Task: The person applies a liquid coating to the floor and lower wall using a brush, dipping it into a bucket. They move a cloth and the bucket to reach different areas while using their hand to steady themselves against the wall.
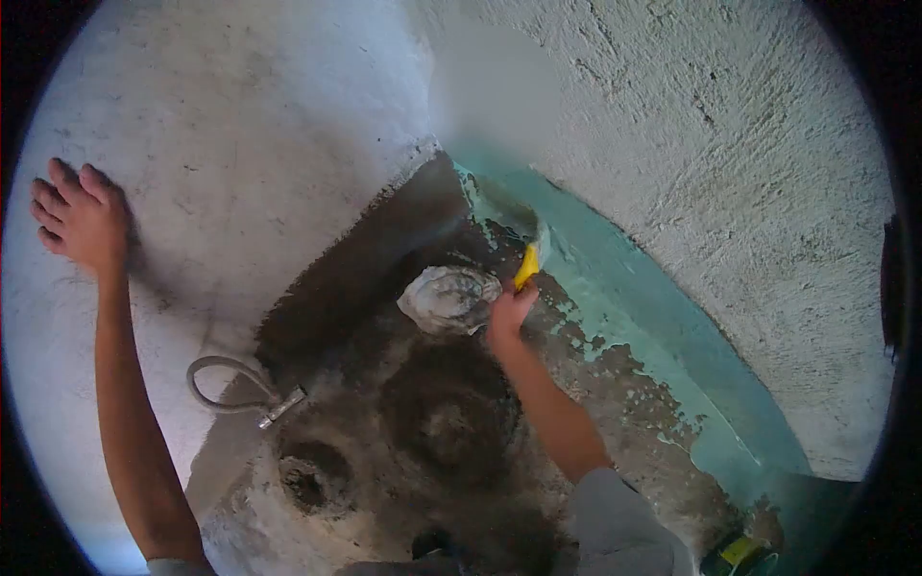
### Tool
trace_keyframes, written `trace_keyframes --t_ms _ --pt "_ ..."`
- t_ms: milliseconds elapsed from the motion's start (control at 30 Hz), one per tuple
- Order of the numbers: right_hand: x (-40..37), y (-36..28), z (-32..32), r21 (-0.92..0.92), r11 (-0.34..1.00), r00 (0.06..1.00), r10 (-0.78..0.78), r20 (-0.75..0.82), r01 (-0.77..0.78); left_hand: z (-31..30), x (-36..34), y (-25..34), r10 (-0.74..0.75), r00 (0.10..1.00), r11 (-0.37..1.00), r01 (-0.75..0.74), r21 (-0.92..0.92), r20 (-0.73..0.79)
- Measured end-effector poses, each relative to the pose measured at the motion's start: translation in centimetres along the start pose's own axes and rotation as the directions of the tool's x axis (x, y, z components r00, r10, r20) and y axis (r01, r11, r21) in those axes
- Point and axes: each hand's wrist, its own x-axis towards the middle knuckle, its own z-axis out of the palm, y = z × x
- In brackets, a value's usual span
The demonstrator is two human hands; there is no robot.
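Note:
My left hand [86, 219] rests flat on the pale wall [221, 125] at the left, fingers a little spread. In my right hand [511, 309] is a paintbrush with a yellow handle [527, 267]. Its head meets the wet green coating [615, 278] low on the rough right wall, near the corner; the bristles are hard to make out. Just left of this hand, a whitish crumpled bundle [449, 300] sits on the dark floor. Green patches and drips spread from the wall's foot onto the floor.
A flexible hose with a metal end [279, 407] sticks out at the lower left wall. A round hole [305, 480] opens in the floor near it. A dark damp band [365, 254] runs along the left wall's base. A dark and yellow object [740, 555] stands at the lower right.

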Motion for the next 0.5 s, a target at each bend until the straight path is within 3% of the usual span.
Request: trace_keyframes --t_ms 33,133,233,333,433,500 --pt "-1.0 -0.7 -0.3 0.049 0.997 0.998 0.054 0.022 -0.055 0.0 0.1 0.0 0.006 1.000 1.000 -0.006 -0.005 -0.007" --pt "-1.3 2.8 0.5 -0.028 0.997 0.997 -0.078 -0.015 0.078 0.0 -0.2 0.0 0.020 1.000 1.000 -0.021 -0.011 -0.013" --pt "-0.8 4.4 2.8 -0.026 0.997 0.998 -0.070 0.010 0.070 0.4 -0.3 -0.4 0.026 1.000 1.000 -0.026 0.004 -0.009" --pt "1.5 5.7 6.4 -0.181 0.953 0.970 -0.235 0.059 0.242 0.4 -0.4 -0.4 0.022 1.000 1.000 -0.022 0.023 -0.003" --pt "3.7 5.1 9.5 -0.279 0.928 0.967 -0.218 0.136 0.248 0.3 -0.4 -0.2 0.021 1.000 0.999 -0.021 0.024 0.005" --pt "3.5 2.5 10.1 -0.293 0.938 0.969 -0.128 0.211 0.188 0.7 -0.3 -0.5 0.047 0.999 0.999 -0.047 0.008 -0.014"
